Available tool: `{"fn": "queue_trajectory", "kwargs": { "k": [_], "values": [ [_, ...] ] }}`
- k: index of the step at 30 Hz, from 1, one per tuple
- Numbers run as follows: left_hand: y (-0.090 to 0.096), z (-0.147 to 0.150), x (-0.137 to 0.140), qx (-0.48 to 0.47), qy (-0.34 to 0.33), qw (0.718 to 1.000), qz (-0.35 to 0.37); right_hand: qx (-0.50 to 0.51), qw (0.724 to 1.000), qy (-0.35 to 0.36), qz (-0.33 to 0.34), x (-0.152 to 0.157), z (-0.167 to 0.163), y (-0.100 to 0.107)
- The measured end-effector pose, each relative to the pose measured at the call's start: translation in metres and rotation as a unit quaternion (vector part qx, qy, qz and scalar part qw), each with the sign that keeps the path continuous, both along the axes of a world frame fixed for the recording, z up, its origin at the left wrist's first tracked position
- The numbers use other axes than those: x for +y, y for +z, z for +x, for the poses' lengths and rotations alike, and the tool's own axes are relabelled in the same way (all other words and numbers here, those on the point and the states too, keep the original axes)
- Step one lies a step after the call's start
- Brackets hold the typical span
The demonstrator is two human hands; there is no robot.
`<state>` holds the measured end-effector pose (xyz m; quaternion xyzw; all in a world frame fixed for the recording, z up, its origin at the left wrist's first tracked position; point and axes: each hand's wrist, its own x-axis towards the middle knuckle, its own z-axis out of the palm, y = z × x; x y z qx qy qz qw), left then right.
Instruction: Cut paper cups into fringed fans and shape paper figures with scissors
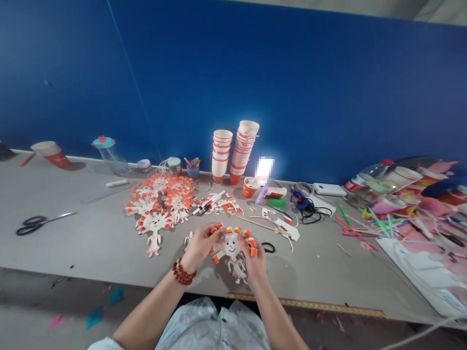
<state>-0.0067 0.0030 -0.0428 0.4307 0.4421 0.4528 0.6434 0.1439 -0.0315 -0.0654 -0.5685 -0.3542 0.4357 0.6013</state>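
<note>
Between my two hands is a paper doll with a drawn smiling face, curled orange-and-white strips around its head and a small paper body below. My left hand pinches the strips on the left of the head. On the opposite side, my right hand grips the doll by its right edge and strips. Black scissor handles show partly beside my right hand. A small white paper cutout lies left of my left hand, partly covered by it. Farther left, several similar paper dolls lie in a pile.
Stacked paper cups stand at the back near a glue stick. Paper scraps and a hot glue gun lie beyond my hands. Scissors rest far left. Cups, a bottle and coloured straws crowd the right.
</note>
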Motion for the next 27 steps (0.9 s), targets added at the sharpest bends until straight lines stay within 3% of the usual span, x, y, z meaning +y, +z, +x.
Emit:
{"fn": "queue_trajectory", "kwargs": {
  "k": [6,11,19,27],
  "values": [
    [0.007,0.001,-0.006,-0.038,-0.025,0.998,-0.048,0.014,1.0,0.014,-0.003,0.0,0.001,0.001],
    [0.021,0.003,-0.006,-0.014,-0.047,0.999,-0.015,-0.01,0.999,0.025,0.02,-0.003,0.0,0.002],
    [0.014,0.011,-0.006,-0.025,-0.043,0.998,-0.031,-0.021,0.999,0.032,0.036,-0.002,0.002,0.001],
    [0.021,0.013,-0.007,0.01,-0.049,0.998,-0.041,-0.012,0.999,0.009,0.042,-0.001,0.003,0.002]
  ]
}}
